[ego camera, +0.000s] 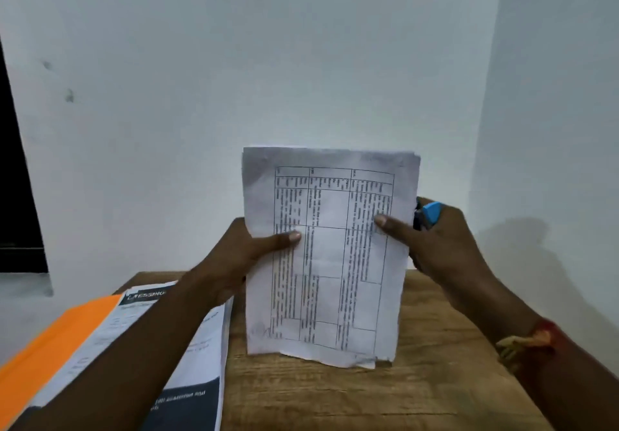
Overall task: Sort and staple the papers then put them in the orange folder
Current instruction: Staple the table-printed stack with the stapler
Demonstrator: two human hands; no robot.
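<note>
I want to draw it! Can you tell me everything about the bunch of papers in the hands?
The bunch of papers is several white sheets, held upright and facing the camera. The front sheet shows a printed grid of black text, turned sideways. Edges look worn and uneven, the bottom ragged. The left hand and right hand pinch its sides, thumbs on the front. Its bottom edge seems to rest on the wooden table.

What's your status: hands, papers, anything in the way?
Left hand and right hand both grip the paper stack, upright over the table. Right hand also holds the blue stapler. Orange folder lies left, printed sheets partly covering it.
</note>
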